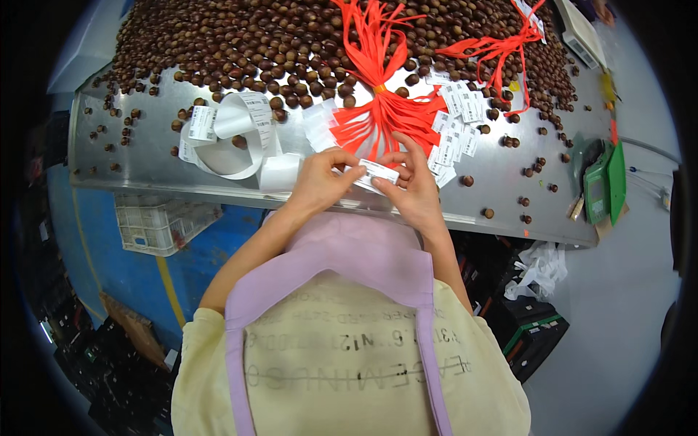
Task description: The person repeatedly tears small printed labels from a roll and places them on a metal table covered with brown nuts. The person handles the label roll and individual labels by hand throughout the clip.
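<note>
A small white printed label (pixel 376 173) is held over the table's near edge between both hands. My left hand (pixel 325 177) pinches its left end with thumb and forefinger. At its right end, the thumb and fingers of my right hand (pixel 411 188) grip it. Just beyond the hands lies a bundle of red ribbons (pixel 376 109), tied at its middle with a narrow band. Several loose white labels (pixel 452 139) are spread to the bundle's right. On the left, a curling strip of labels (pixel 256 125) rests with its backing looped over itself.
A large heap of chestnuts (pixel 229 38) covers the far side of the metal table (pixel 147 169), with strays scattered nearer. More red ribbons (pixel 504 46) lie on it. A green device (pixel 600 180) stands at the right edge. A white crate (pixel 158 223) sits on the floor below left.
</note>
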Available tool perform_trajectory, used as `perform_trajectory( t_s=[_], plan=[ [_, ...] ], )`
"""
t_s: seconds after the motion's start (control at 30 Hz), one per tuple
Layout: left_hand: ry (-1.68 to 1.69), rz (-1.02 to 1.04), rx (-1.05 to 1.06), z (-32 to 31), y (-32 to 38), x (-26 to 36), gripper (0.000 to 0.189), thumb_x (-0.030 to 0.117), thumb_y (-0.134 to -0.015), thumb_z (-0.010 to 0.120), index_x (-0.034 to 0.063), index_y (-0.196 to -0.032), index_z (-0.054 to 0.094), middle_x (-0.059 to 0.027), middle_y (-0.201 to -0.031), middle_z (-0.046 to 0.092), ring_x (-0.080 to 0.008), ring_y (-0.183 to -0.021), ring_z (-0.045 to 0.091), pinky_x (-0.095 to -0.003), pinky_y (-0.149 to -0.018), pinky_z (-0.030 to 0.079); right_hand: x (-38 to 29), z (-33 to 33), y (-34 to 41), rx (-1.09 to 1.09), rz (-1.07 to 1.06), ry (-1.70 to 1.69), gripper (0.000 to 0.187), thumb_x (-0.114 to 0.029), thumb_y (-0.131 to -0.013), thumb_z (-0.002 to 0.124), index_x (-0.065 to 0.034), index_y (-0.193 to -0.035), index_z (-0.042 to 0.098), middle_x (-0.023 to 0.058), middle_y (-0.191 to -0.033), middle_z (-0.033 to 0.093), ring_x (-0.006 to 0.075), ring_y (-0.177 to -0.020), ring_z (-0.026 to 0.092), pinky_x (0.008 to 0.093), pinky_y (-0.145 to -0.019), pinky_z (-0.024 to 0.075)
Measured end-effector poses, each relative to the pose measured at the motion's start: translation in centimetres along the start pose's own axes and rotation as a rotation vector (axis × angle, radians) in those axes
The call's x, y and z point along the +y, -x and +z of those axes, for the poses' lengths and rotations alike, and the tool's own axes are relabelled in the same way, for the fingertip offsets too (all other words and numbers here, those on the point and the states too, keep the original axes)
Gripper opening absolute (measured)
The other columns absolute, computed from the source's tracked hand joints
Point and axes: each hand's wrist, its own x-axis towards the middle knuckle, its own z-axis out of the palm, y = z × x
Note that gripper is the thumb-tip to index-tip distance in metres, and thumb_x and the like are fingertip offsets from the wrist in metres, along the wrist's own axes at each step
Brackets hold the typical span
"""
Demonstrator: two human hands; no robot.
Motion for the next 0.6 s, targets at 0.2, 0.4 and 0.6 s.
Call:
perform_trajectory(
  t_s=[0.2,0.4,0.6],
  plan=[
    [0.006,-0.044,0.104,-0.7,-0.1,-0.1,0.014,0.011,-0.082,0.065,-0.0027,-0.084,0.063,-0.0033,-0.076,0.059,-0.0066,-0.056,0.054,-0.0189,-0.047,0.045,-0.5,-0.9,-0.3,0.343,-0.112,0.428,0.039,-0.020,-0.071,0.074,-0.0024,-0.103,0.060,0.0077,-0.095,0.061,0.0118,-0.064,0.056,0.0227,-0.054,0.0435],
    [0.155,-0.058,0.062,-0.7,-0.1,-0.4,0.019,0.015,-0.080,0.067,-0.0031,-0.086,0.064,-0.0034,-0.070,0.059,-0.0081,-0.048,0.054,-0.0197,-0.045,0.045,0.6,-1.1,0.4,0.154,0.085,0.153,0.025,-0.015,-0.073,0.074,-0.0009,-0.091,0.064,0.0023,-0.080,0.060,0.0064,-0.061,0.050,0.0196,-0.054,0.0393],
    [0.297,-0.076,0.066,-0.6,0.0,-0.4,0.016,0.009,-0.082,0.064,-0.0047,-0.089,0.064,-0.0053,-0.079,0.060,-0.0105,-0.055,0.058,-0.0208,-0.048,0.048,0.9,0.2,0.6,0.217,-0.087,0.221,0.013,-0.009,-0.076,0.070,0.0004,-0.081,0.063,0.0030,-0.072,0.057,0.0079,-0.058,0.049,0.0212,-0.052,0.0384]
  ],
)
